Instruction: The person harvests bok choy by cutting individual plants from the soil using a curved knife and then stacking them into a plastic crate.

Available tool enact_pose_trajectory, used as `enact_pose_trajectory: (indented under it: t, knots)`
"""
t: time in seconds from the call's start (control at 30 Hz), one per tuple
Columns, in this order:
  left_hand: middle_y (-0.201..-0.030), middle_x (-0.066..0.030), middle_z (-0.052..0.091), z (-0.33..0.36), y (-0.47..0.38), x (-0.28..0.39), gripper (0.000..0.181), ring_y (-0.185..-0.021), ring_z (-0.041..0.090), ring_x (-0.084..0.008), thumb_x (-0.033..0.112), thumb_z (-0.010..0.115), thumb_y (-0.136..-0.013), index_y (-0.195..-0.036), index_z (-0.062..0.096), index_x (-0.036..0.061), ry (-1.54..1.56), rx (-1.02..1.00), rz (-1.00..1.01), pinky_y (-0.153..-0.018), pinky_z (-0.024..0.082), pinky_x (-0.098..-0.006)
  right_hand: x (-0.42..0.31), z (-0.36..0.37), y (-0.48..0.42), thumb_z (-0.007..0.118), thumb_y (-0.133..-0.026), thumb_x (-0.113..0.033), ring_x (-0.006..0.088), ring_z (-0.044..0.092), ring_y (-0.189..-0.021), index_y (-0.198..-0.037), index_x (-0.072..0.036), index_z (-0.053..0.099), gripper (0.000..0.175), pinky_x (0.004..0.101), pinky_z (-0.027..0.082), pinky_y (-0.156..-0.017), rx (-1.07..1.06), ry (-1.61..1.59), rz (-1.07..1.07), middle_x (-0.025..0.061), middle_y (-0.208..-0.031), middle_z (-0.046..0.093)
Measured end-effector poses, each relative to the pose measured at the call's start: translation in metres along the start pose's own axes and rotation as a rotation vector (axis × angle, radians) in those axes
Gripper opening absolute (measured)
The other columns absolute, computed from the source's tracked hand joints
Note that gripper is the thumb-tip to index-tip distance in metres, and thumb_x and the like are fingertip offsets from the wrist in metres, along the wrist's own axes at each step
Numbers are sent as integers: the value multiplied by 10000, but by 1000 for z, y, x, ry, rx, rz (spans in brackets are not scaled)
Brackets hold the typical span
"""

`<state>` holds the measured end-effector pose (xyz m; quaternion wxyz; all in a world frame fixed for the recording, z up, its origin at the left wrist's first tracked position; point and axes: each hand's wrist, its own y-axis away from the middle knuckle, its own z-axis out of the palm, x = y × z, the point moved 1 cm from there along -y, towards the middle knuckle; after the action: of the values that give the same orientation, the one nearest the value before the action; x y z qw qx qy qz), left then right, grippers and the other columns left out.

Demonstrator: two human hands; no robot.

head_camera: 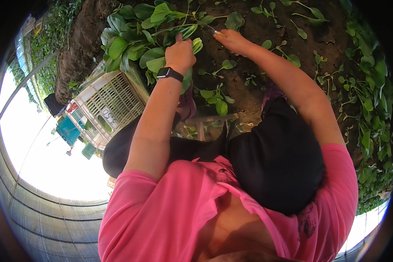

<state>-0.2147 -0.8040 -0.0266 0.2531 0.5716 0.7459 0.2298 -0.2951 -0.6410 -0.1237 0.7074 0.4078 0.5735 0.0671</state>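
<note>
My left hand (180,55), with a dark watch on its wrist, grips several leafy green plants that look like bok choy (155,60). Their pale stem ends (197,46) stick out to the right of the fingers, and broad leaves spread to the left. The fingers partly hide where the stems are held. My right hand (232,42) is closed around the light handle of a small knife (219,33). Its thin blade points up and left, towards a low plant (208,19) on the soil. A gap of bare soil lies between the two hands.
A white plastic crate (131,86) bearing handwriting stands left of my knees. Beyond it is a teal container (68,129). Loose leaves (309,16) and small plants (216,96) dot the brown soil (245,70). Dense greens (368,98) line the right side.
</note>
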Motion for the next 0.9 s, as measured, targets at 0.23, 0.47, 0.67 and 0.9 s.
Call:
enact_pose_trajectory:
  t: [0.23, 0.47, 0.67, 0.9]
  knots:
    - [-1345, -170, 469, 7, -3, -6, 291, -917, 660, -333, 87, 636, -700, -989, 623, 51, 37, 25, -2, -770, 530, -431, 12, 8, 1, 497, -925, -431, 205, 537, -423, -873, 6, 554, 444, 339, 421, -380, -2, -157, -43, 86, -581, 531]
    - [-1295, -157, 507, 11, -3, -8, 268, -905, 656, -334, 79, 625, -695, -960, 623, 48, 52, 48, 4, -749, 532, -432, 12, 9, -1, 478, -931, -441, 243, 563, -434, -884, 15, 549, 464, 371, 448, -404, 18, -92, -45, 108, -589, 545]
    - [-1270, -149, 522, 13, -3, -9, 251, -914, 651, -334, 76, 618, -697, -946, 622, 44, 76, 56, -5, -754, 529, -433, 13, 13, -6, 473, -929, -413, 363, 629, -660, -910, 32, 585, 459, 442, 504, -641, 193, 252, -308, 179, -696, 617]
    - [-1341, -129, 489, 7, -3, -7, 418, -1020, 610, -345, 125, 616, -712, -1126, 616, 69, 128, -61, -40, -823, 511, -437, 12, 11, -16, 476, -927, -379, 393, 625, -780, -905, 34, 602, 432, 477, 487, -765, 121, 284, -188, 201, -816, 648]
